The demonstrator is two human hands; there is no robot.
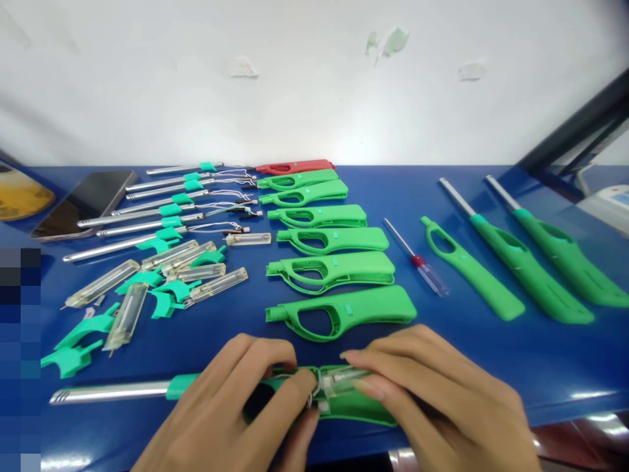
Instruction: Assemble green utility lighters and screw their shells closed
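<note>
Near the front of the blue table, a half-open green gas lighter body (361, 410) lies sideways, its silver metal tube (113, 393) pointing left. My left hand (230, 406) is closed over the handle's trigger loop, fingertips pinching the thin white wires (313, 395); the wires are partly hidden. Between the thumb and fingers of my right hand (442, 387) is a clear plastic fuel tank (339, 380), lying at the open hollow of the body. How far it sits inside cannot be made out.
Several green shell halves (354, 308) and a red one (295, 167) line up behind. Left are wired metal tubes (122, 248), clear tanks (219, 285), teal triggers (78, 357) and a phone (83, 203). Right lie a screwdriver (425, 272), a shell (476, 275) and assembled lighters (535, 275).
</note>
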